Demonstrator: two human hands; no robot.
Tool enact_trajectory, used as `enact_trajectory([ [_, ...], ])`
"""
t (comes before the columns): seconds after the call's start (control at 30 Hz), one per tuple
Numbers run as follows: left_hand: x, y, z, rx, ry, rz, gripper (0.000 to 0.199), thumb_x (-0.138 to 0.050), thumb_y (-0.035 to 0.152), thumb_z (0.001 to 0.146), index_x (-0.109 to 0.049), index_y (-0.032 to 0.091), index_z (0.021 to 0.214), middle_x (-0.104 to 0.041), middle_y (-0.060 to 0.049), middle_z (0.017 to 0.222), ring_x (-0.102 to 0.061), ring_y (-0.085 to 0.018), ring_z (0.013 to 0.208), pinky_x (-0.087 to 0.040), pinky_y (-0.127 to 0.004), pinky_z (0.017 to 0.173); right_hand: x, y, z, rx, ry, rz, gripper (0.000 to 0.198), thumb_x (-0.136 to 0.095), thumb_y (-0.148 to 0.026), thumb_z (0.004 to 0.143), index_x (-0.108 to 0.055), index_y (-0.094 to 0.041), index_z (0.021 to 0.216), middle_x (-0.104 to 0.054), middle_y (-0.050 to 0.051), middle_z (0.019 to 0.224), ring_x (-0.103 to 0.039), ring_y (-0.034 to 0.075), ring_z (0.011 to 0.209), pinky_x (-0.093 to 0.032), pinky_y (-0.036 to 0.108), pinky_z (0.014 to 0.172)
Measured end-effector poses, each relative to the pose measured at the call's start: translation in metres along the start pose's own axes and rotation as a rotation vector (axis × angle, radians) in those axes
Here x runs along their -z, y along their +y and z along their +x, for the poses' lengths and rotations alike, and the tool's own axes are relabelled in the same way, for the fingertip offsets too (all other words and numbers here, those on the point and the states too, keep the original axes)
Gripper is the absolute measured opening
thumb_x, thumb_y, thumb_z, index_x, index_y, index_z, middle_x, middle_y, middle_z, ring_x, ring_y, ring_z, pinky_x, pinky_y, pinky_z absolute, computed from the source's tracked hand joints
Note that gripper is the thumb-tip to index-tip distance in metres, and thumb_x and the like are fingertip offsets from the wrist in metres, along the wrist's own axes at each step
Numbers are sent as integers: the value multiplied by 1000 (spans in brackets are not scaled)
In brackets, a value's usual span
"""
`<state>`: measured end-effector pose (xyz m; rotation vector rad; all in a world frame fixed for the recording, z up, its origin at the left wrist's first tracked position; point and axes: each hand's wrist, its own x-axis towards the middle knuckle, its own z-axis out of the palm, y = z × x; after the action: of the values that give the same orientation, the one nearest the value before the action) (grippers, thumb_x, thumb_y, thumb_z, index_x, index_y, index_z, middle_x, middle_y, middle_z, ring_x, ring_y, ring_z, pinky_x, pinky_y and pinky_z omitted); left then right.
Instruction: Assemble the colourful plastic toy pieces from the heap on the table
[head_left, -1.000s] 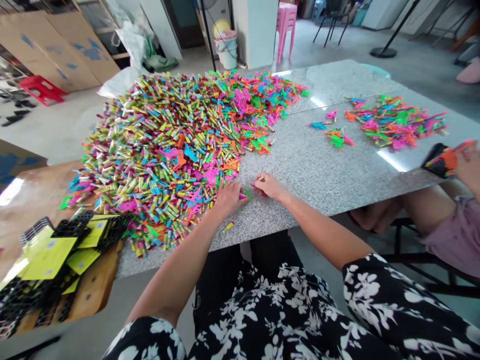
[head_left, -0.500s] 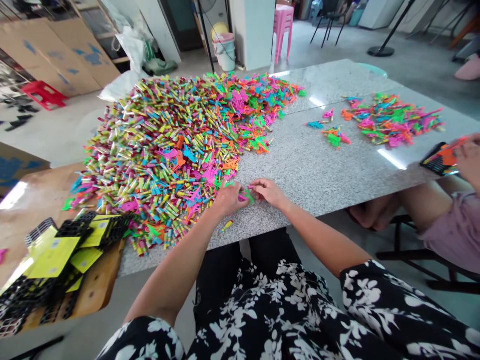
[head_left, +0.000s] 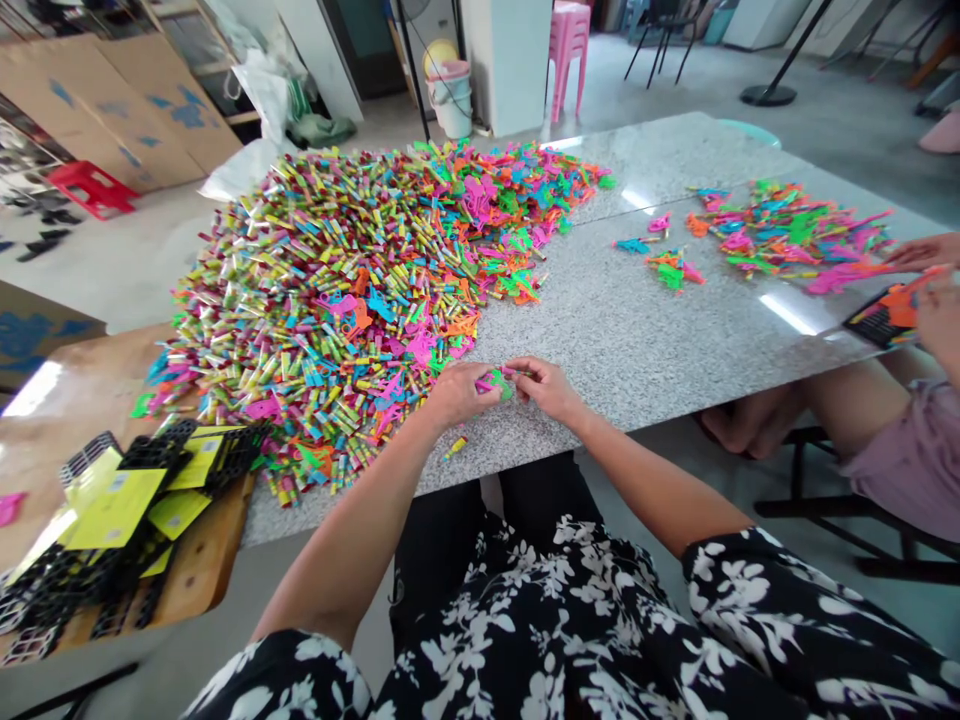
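Both hands are close together at the table's near edge, beside a big heap. My left hand (head_left: 461, 393) is closed around a small pink plastic toy piece (head_left: 488, 382), its exact kind too small to tell. My right hand (head_left: 546, 387), thumb and fingers pinched, is at the right end of that piece. Bright green plastic (head_left: 504, 386) shows between the two hands. To their left spreads the heap of small labelled tubes (head_left: 300, 290), mixed with pink, green, orange and blue plastic pieces. A single yellow tube (head_left: 455, 448) lies apart, below my left hand.
A smaller pile of coloured toy pieces (head_left: 802, 225) sits on the granite table (head_left: 585, 330) at the right. A co-worker's hands (head_left: 934, 300) hold orange pieces over a black tray (head_left: 877, 318). Black mesh trays with yellow cards (head_left: 116, 510) lie on a wooden table at left.
My hands stay nearly in place, fingers shifting slightly around the pink piece. At the right, the co-worker's other hand has come into view at the smaller pile, by a pink piece.
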<state>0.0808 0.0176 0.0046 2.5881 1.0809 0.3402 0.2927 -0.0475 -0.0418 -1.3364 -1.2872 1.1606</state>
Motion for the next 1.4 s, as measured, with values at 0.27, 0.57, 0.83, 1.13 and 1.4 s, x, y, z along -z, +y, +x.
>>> enact_trajectory([
  [0.27,6,3,-2,41,-126,-62,40,-69,35,87,-82,22,123,-81,-6,99,-74,-24,91,-56,-33,86,8,2,-10,63,-55,36,37,-69,-41,91,-76,-21,121,-72,0,76,-67,17,67,-56,31,71],
  [0.57,-9,9,-3,124,-176,-273,62,-74,40,89,-67,24,148,-80,-7,123,-76,-24,105,-59,-33,94,30,2,-13,-85,-248,69,40,-81,-42,86,-78,-18,117,-73,0,70,-69,16,64,-58,29,67],
  [0.83,13,-52,-27,47,-185,121,54,-75,44,93,-68,24,142,-54,-17,166,-43,-37,159,-32,-55,131,101,13,30,-175,699,247,34,-55,-33,99,-69,-26,129,-78,6,118,-69,10,67,-54,20,56],
  [1.13,14,-58,-31,18,-134,154,21,-80,37,87,-72,22,100,-63,-17,152,-49,-37,151,-37,-54,128,-13,-9,47,-44,-216,-411,21,-65,-14,96,-80,-20,109,-82,7,110,-75,18,88,-57,28,81],
  [1.4,31,-71,-53,364,223,-123,15,-63,39,98,-62,23,98,-71,-2,88,-66,-20,83,-52,-32,81,-64,-21,38,157,-447,-786,22,-70,-20,95,-83,-20,113,-81,9,115,-74,25,104,-52,30,91],
])
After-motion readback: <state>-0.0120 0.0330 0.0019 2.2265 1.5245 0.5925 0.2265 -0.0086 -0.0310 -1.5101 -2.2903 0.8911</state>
